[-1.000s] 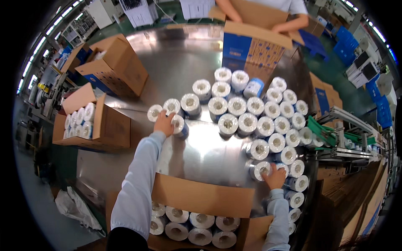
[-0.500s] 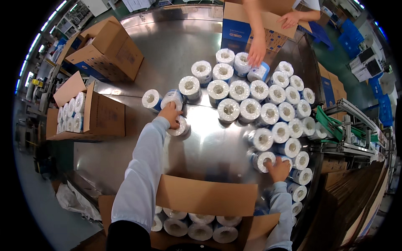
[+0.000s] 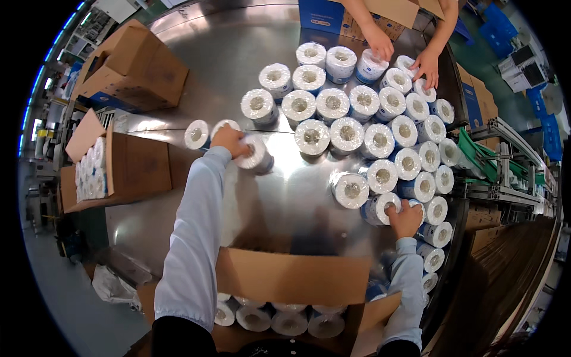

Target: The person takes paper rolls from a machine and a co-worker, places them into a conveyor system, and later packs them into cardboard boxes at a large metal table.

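Observation:
My left hand [image 3: 229, 141] is closed at two plastic-wrapped toilet paper rolls, its fingers over the edge of the near roll [image 3: 254, 154] and a far roll [image 3: 226, 127] against its back. A third roll [image 3: 197, 135] stands just left of them. At the right, my right hand [image 3: 406, 218] grips a tilted toilet paper roll [image 3: 377, 209], with the thumb at its core; its other fingers lie over a neighbouring roll, mostly hidden. Close to me is an open carton [image 3: 291, 276] with several rolls inside, its flap raised.
Many wrapped rolls [image 3: 347, 135] stand on the metal table [image 3: 220, 59]. Across it, a co-worker's two hands [image 3: 379, 43] touch rolls beside a blue-and-brown carton [image 3: 321, 16]. Two cartons [image 3: 140, 166] [image 3: 137, 68] are at the left; a green-edged conveyor frame [image 3: 476, 156] and stacked cardboard [image 3: 499, 285] at the right.
The view has shifted a little. My left hand has turned, and the near roll at it has moved up beside it. The co-worker's second hand has come to the rolls; a tilted roll there now stands upright.

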Demonstrator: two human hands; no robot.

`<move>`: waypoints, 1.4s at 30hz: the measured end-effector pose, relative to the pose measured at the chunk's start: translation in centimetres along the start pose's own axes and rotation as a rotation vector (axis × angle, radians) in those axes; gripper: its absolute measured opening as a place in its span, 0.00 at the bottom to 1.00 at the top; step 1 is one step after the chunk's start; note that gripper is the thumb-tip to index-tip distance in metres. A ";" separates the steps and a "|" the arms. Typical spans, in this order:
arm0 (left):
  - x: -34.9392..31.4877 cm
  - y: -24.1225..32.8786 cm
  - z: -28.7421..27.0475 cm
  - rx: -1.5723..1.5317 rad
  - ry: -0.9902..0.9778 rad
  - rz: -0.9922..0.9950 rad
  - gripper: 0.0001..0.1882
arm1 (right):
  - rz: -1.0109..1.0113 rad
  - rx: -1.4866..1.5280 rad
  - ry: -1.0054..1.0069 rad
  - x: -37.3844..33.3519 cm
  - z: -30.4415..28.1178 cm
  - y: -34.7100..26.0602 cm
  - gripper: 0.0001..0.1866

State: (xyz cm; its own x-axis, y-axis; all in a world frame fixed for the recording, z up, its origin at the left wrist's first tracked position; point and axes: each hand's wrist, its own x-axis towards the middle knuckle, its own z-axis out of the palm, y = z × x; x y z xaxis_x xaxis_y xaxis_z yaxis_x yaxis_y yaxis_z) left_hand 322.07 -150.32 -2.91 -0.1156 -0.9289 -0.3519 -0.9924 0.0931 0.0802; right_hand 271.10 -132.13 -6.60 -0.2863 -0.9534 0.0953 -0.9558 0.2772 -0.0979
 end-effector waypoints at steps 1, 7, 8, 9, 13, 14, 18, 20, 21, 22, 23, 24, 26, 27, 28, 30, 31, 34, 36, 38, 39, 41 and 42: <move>-1.1 0.5 -0.9 0.054 -0.040 0.063 0.27 | -0.018 0.024 -0.052 -0.6 0.0 0.5 0.25; -13.2 1.2 -11.3 -0.113 0.503 0.358 0.25 | -0.050 0.144 -0.177 -2.9 -5.0 6.2 0.27; -17.0 2.1 -14.6 -0.295 0.609 0.352 0.23 | -0.071 0.179 0.039 -3.4 -7.5 7.0 0.26; -21.3 3.1 -18.2 -0.322 0.653 0.363 0.23 | -0.094 0.286 0.135 -3.4 -11.3 6.6 0.24; -35.1 2.4 -19.1 -0.971 0.322 0.373 0.18 | -0.405 0.339 0.426 -7.6 -32.1 -0.7 0.22; -38.5 1.9 -17.1 -1.088 0.166 0.314 0.17 | -0.544 0.295 0.474 -9.5 -35.5 -2.1 0.22; -44.4 2.1 -11.5 -1.158 -0.249 0.353 0.14 | -1.088 0.309 0.138 -17.1 -39.0 -5.9 0.24; -46.6 4.1 -12.9 -0.545 0.035 0.371 0.15 | -1.322 0.312 -0.067 -19.8 -37.7 -8.4 0.23; -47.1 4.0 -12.7 -0.302 0.039 0.466 0.16 | -1.333 0.280 -0.261 -20.8 -36.1 -9.2 0.21; -47.2 3.7 -11.9 -0.056 0.039 0.552 0.17 | -1.336 0.248 -0.459 -21.5 -34.1 -9.6 0.18; -47.6 3.2 -10.1 0.073 -0.027 0.626 0.17 | -1.310 0.257 -0.468 -21.7 -31.6 -9.5 0.19; -48.1 3.1 -8.2 0.144 -0.026 0.679 0.16 | -1.278 0.271 -0.477 -21.9 -29.1 -9.4 0.19; -48.2 3.8 -6.5 0.310 -0.188 0.609 0.24 | -1.243 0.264 -0.528 -21.3 -27.7 -9.2 0.21; -47.0 3.8 -7.7 0.200 -0.254 0.598 0.27 | -1.232 0.300 -0.499 -21.0 -28.0 -8.9 0.21; -46.3 3.8 -9.4 0.081 -0.343 0.589 0.30 | -1.212 0.346 -0.492 -21.3 -28.6 -8.4 0.21; -44.1 4.8 -13.7 -0.132 -0.493 0.531 0.40 | -1.052 0.498 -0.546 -19.0 -29.7 -7.5 0.21; -43.1 6.0 -15.1 -0.163 -0.249 0.586 0.36 | -0.974 0.569 -0.570 -17.1 -30.4 -7.2 0.21; -36.5 11.7 -17.6 -0.237 0.147 0.632 0.29 | -0.505 0.490 -0.124 -10.5 -27.9 -3.1 0.18; -30.0 15.5 -16.3 -0.410 0.126 0.641 0.27 | -0.175 0.351 -0.162 -6.4 -22.4 0.8 0.22; -23.3 19.3 -12.1 -0.415 0.170 0.680 0.28 | 0.066 0.075 -0.289 -2.7 -16.8 4.0 0.29; -20.2 20.7 -10.0 -0.162 0.310 0.818 0.31 | 0.130 0.032 -0.257 -1.9 -14.6 4.3 0.32; -14.8 22.5 -6.7 0.137 0.254 1.041 0.23 | 0.249 -0.050 -0.200 -1.1 -10.7 3.9 0.39; -12.8 23.8 -5.3 0.231 0.109 1.093 0.19 | 0.337 0.023 -0.323 0.0 -9.5 3.6 0.44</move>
State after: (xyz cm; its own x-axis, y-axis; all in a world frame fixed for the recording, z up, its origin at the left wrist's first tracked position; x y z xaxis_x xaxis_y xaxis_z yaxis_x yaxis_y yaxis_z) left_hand 300.16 -138.16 8.48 -0.9361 -0.3326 -0.1141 -0.3451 0.9312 0.1174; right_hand 266.98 -129.98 2.47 -0.5416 -0.7999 -0.2587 -0.8103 0.5786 -0.0927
